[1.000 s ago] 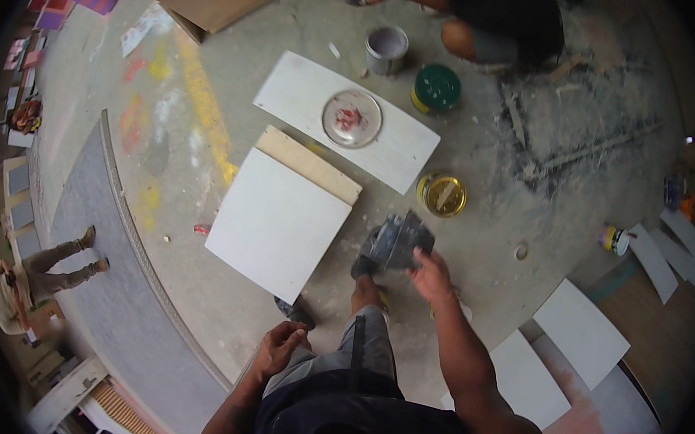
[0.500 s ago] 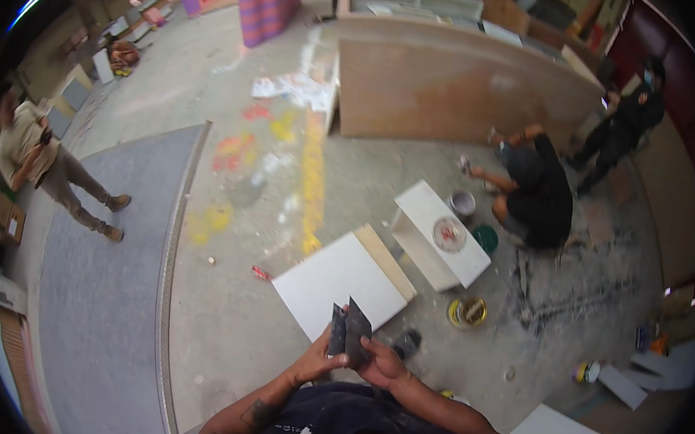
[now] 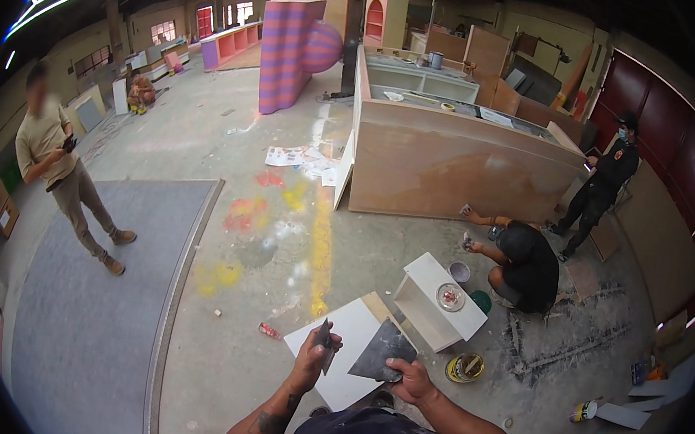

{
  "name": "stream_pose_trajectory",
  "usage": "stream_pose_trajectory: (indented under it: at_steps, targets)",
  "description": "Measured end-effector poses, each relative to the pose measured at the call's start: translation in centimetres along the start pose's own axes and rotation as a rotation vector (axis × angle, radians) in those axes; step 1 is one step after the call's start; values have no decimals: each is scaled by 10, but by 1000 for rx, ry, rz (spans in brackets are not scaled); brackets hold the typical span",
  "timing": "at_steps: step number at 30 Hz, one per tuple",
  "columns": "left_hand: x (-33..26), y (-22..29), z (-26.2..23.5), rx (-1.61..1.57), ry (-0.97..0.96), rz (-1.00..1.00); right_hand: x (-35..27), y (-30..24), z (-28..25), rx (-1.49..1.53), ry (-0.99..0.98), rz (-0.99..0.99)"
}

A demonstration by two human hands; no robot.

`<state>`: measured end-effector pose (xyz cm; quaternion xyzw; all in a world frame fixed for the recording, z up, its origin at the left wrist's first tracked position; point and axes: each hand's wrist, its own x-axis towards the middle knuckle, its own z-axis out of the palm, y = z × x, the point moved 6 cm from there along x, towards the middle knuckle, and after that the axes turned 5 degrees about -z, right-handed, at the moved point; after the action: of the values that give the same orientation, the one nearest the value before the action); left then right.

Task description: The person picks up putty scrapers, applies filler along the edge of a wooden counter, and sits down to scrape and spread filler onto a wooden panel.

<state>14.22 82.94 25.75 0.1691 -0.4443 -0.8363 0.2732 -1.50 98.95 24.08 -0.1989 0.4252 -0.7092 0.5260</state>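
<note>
- Left hand [image 3: 313,363] — closed around a small putty knife [image 3: 323,339], blade raised, held above the white board [image 3: 343,349].
- Right hand [image 3: 414,380] — gripping the lower edge of a wide dark scraper blade [image 3: 383,351], tilted up just beside the putty knife; the two tools are near each other, contact cannot be told.
- White board lies flat on the concrete floor [image 3: 279,260] in front of the person; its surface appears bare, so spreading on it looks not yet begun.
- An open yellow tin [image 3: 466,367] sits on the floor to the right.
- Beyond, a crouching person [image 3: 523,267] works beside a white box [image 3: 439,302].
</note>
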Motion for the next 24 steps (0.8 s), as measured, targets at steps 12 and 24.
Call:
stream_pose_trajectory:
  at_steps: [12,24]
  targets:
    - [44,-22,64,-182,-53,-208,-11,-121,61,-1150,-144,-547]
    - [45,-32,37,-248,193,-240,5,-105,56,-1011,-301,-359]
